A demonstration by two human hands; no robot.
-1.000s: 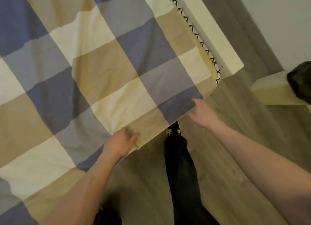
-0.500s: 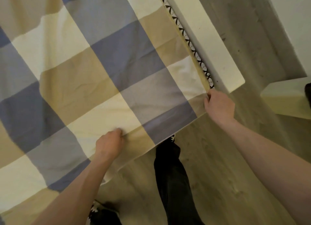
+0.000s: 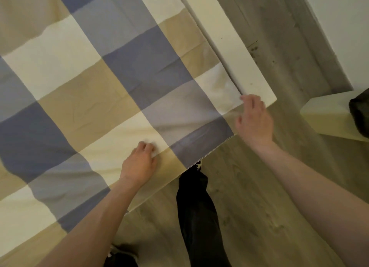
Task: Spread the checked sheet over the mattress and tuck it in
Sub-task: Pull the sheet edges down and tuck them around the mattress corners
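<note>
The checked sheet (image 3: pixel 111 83), in blue, beige and cream squares, lies flat over the mattress, which it hides completely. Its near edge hangs over the side of the bed towards the floor. My left hand (image 3: pixel 139 164) rests on that near edge with its fingers curled into the fabric. My right hand (image 3: pixel 254 121) is at the sheet's right corner, fingers loosely spread, with the fingertips by the corner where it meets the white bed frame (image 3: pixel 231 47).
Wooden floor (image 3: pixel 259 207) runs along the bed's near side and right side. My leg in dark trousers (image 3: pixel 196 207) stands close to the bed. A pale piece of furniture (image 3: pixel 327 117) with a dark object (image 3: pixel 360 113) on it is at the right.
My right hand went from the hanging edge to the corner, gripped it, and now has loosened there. The patterned mattress trim along the frame is now covered. My left hand stayed on the near edge.
</note>
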